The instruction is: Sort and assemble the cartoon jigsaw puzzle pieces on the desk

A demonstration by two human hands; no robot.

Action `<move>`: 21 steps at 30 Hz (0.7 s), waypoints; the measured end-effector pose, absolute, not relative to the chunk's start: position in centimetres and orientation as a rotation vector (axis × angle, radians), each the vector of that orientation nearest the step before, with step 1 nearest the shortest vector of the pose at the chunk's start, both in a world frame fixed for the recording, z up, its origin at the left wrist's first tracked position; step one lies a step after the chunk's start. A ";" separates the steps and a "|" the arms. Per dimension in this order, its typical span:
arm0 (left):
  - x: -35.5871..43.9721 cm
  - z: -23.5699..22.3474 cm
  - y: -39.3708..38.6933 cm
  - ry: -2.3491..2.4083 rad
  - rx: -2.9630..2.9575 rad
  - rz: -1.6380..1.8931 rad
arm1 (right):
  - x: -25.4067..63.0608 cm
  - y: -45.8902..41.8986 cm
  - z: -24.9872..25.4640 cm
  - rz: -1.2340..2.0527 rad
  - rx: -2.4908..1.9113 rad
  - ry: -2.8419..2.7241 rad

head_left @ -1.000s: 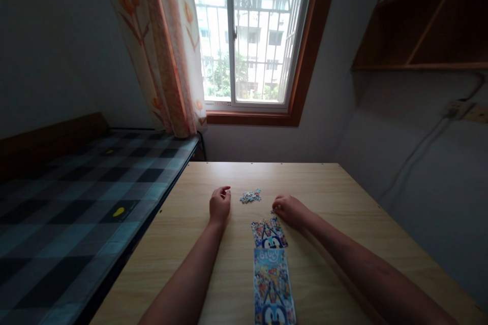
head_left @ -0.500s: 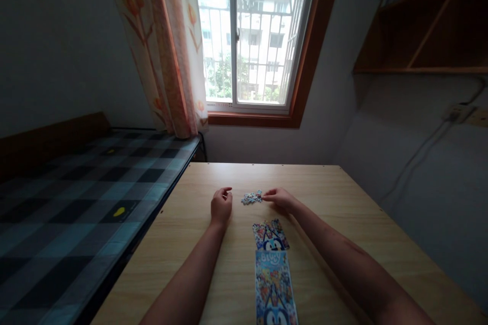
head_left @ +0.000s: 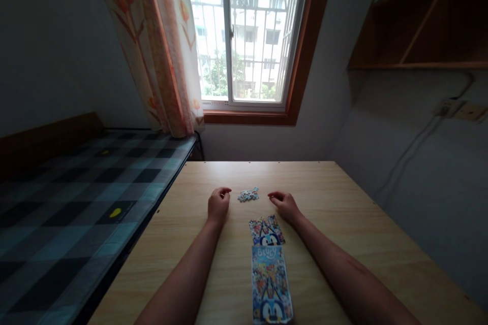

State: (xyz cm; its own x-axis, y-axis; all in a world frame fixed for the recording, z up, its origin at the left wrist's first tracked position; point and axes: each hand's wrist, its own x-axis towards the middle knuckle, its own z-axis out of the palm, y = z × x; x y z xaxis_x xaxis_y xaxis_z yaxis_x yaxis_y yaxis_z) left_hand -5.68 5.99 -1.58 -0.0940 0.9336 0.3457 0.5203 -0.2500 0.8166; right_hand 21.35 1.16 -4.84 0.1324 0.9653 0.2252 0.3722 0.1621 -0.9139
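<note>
A small heap of loose jigsaw puzzle pieces [head_left: 248, 195] lies between my hands. To its left rests my left hand [head_left: 219, 204], fingers loosely curled and a little apart, with nothing visible in it. Right of the heap and apart from it is my right hand [head_left: 285, 205]. Its thumb and forefinger come together at the tips; whatever they pinch is too small to make out. Nearer me lies a partly assembled jigsaw puzzle [head_left: 267, 230] with a blue cartoon dog and an uneven far edge. Touching or overlapping its near edge is a matching picture box or sheet [head_left: 271, 284] lettered "Bluey".
All this lies on a light wooden table [head_left: 328, 264]. A bed with a checked cover [head_left: 76, 213] stands along the left. Beyond the table are a window [head_left: 251, 35] and a floral curtain [head_left: 152, 45]. A wall shelf [head_left: 419, 35] hangs at the right, above a cable and sockets.
My right hand has drawn back from the heap of pieces, to the right, and its fingertips are now clear of it. My left hand stays beside the heap. The camera view has shifted slightly.
</note>
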 end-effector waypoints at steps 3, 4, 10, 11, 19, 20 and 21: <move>-5.7 -1.5 5.8 1.467 1.883 1.133 | 21.8 -1.2 -4.6 0.758 -1.355 -1.448; -5.7 -1.5 5.6 1.404 1.957 1.033 | 21.8 -1.9 -4.4 0.757 -1.349 -1.475; -5.0 -0.5 3.9 1.256 2.287 0.597 | 21.2 -5.1 -2.7 0.591 -1.195 -1.862; -4.8 -0.3 3.6 1.273 2.305 0.570 | 21.1 -5.3 -2.5 0.563 -1.187 -1.910; -2.1 0.5 0.6 1.676 2.397 0.564 | 20.6 -5.3 -2.8 0.312 -1.349 -2.069; -1.8 0.3 0.3 1.713 2.380 0.573 | 20.6 -5.3 -2.9 0.287 -1.378 -2.062; -1.6 0.1 0.0 1.735 2.365 0.585 | 20.6 -5.3 -3.0 0.265 -1.403 -2.055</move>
State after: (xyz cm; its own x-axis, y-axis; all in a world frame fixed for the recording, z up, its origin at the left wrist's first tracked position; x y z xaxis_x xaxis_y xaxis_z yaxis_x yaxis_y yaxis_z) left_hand -1.58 -0.05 0.13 0.2549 0.9415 0.2206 0.8827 -0.3197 0.3445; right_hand 20.63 -5.32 -2.96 -0.2359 0.8930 0.3833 0.7668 0.4134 -0.4911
